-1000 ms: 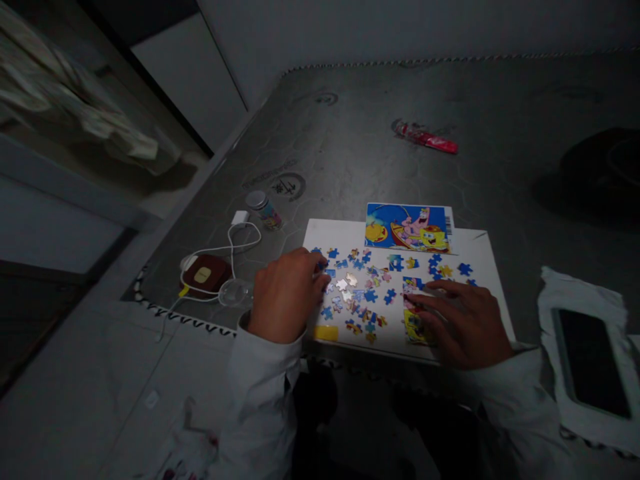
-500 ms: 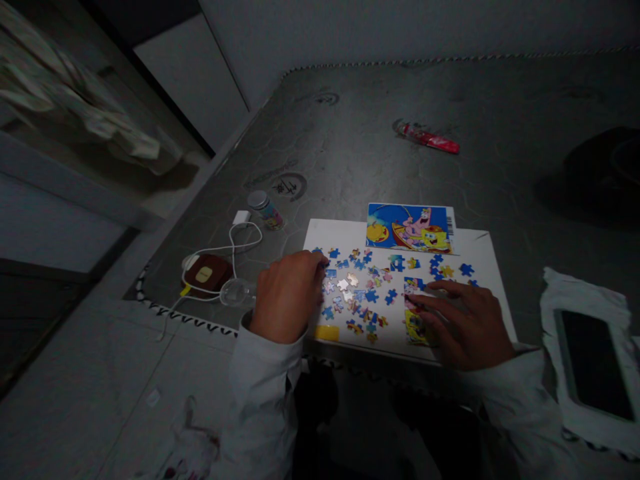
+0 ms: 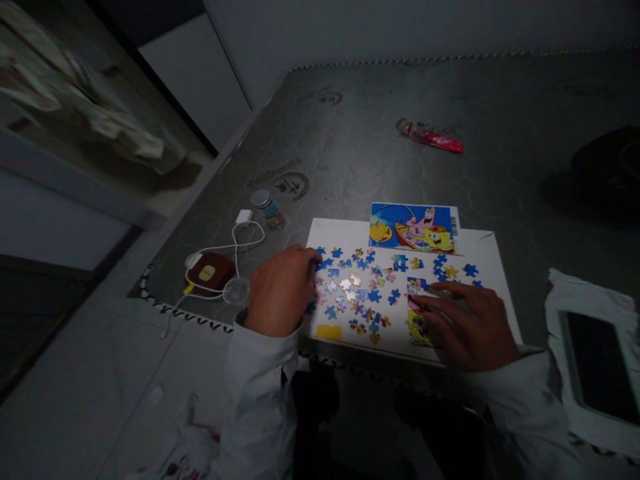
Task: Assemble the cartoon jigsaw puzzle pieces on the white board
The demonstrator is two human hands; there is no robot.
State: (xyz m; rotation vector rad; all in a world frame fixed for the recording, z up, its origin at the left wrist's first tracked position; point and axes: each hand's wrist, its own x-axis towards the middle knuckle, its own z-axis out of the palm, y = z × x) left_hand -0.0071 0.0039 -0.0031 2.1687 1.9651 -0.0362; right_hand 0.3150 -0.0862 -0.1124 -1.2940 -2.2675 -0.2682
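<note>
Loose jigsaw puzzle pieces point(image 3: 374, 295), mostly blue with some yellow and pink, lie spread over a white board point(image 3: 345, 232). My left hand point(image 3: 281, 290) is at the board's left edge, fingers curled inward beside the leftmost pieces; its fingertips are mostly hidden, so what they hold cannot be made out. On the right, my right hand point(image 3: 467, 325) has its fingers stretched out, the tips touching a joined strip of puzzle point(image 3: 416, 319) with a yellow figure. That hand covers part of the strip. A cartoon picture card point(image 3: 414, 229) lies across the board's far edge.
Left of the board are a capped clear jar point(image 3: 269, 209), a brown case point(image 3: 213, 273) with a white cable, and a clear round object point(image 3: 237, 291). A red packet point(image 3: 433, 137) lies farther back. A phone point(image 3: 603, 363) rests on white wrapping at right. A yellow slip point(image 3: 329, 332) is near the front.
My left hand has shifted slightly left, away from the pieces, uncovering a few along the board's left side. My right hand stays on the strip. The whole view has moved a little.
</note>
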